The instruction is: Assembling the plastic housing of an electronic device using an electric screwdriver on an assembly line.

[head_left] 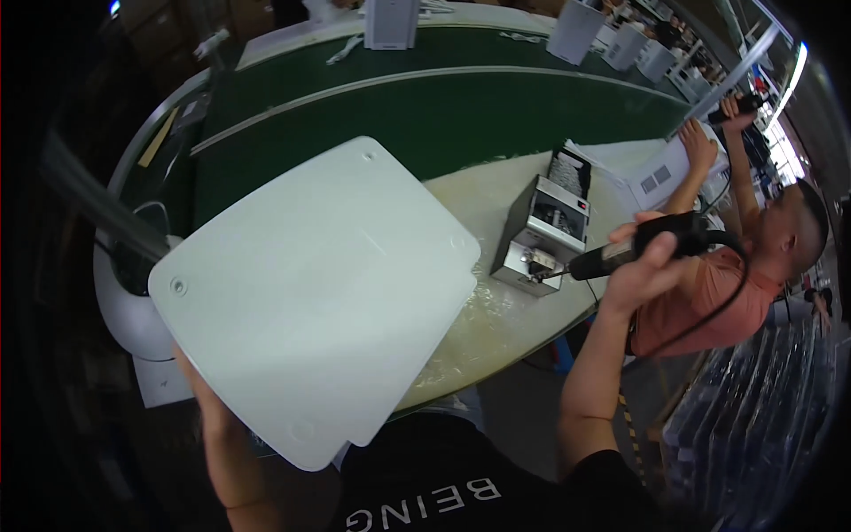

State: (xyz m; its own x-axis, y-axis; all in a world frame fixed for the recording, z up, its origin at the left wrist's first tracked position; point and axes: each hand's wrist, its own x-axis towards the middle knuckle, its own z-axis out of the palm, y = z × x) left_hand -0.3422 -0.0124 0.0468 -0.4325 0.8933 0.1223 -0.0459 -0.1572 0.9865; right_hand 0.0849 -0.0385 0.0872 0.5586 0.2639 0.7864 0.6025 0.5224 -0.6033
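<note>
My right hand (643, 275) is closed around a black electric screwdriver (612, 255) with a cable at its back end. Its thin bit points left, with the tip at the front of a small metal screw feeder (542, 235) on the bench. A large white panel (319, 293) with rounded corners and a notched side stands tilted in front of me, a round screw hole near its left corner. My left forearm (217, 417) rises to the panel's left edge. Behind the panel my left hand is mostly hidden, supporting it; the fingers cannot be made out.
A pale workbench (483, 324) runs beside a green conveyor belt (355, 111) with a metal rail. White box-shaped units (390, 25) stand farther back. At the right, a co-worker in an orange shirt (700, 306) holds up another tool. Plastic-wrapped stacks (753, 426) stand at the lower right.
</note>
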